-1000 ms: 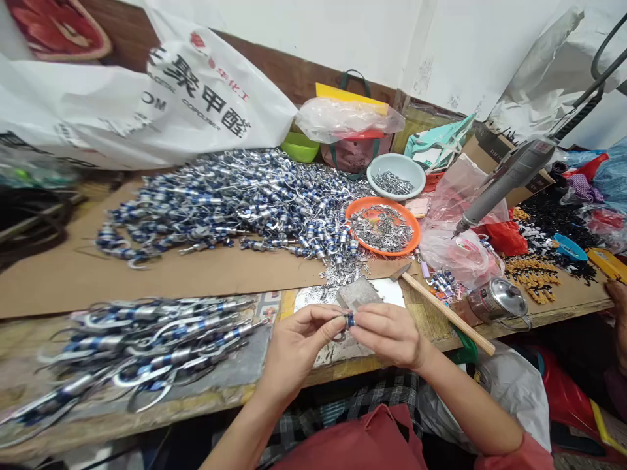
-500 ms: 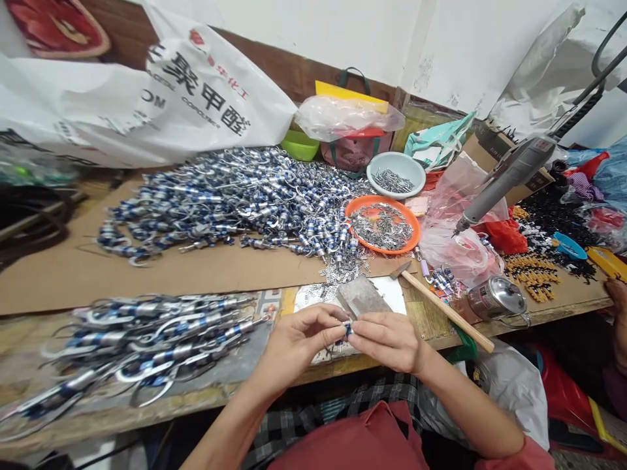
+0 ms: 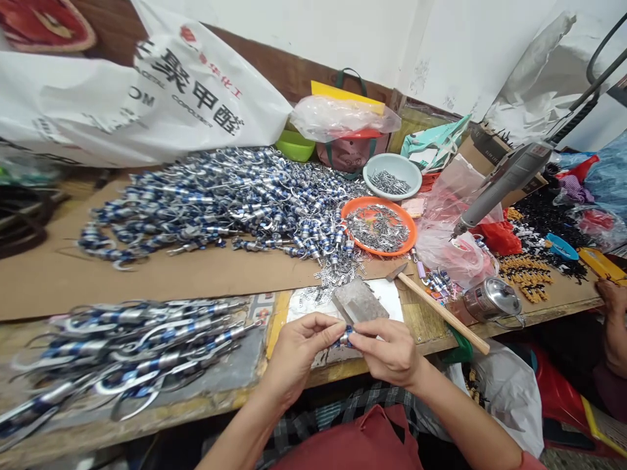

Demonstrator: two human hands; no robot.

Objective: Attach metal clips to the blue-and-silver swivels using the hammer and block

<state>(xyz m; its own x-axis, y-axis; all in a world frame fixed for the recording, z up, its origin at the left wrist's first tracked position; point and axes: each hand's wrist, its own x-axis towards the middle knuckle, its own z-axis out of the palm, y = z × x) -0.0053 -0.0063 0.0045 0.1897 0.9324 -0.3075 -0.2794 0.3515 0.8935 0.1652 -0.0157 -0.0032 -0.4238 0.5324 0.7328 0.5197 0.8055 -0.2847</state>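
Observation:
Between the fingertips of both hands is a small blue and silver part (image 3: 345,337), at the table's front edge. My left hand (image 3: 302,346) pinches its left end; my right hand (image 3: 389,347) grips its right end. Just behind them a grey metal block (image 3: 360,301) lies on a white sheet (image 3: 304,304). To the right rests a hammer (image 3: 441,311) with a wooden handle. A large heap of blue and silver parts (image 3: 215,196) covers the cardboard behind, and a smaller group (image 3: 142,346) lies at the front left.
An orange tray (image 3: 413,228) of flat metal pieces and a pale bowl (image 3: 417,176) of pins stand behind. A grey power screwdriver (image 3: 507,186) hangs at the right, above plastic bags. Beyond the lidded metal mug (image 3: 492,300), another person's hand (image 3: 610,297) shows at the right edge.
The view has shifted slightly. More of the blue and silver part shows between my fingertips, and my right hand's fingers have changed their hold a little.

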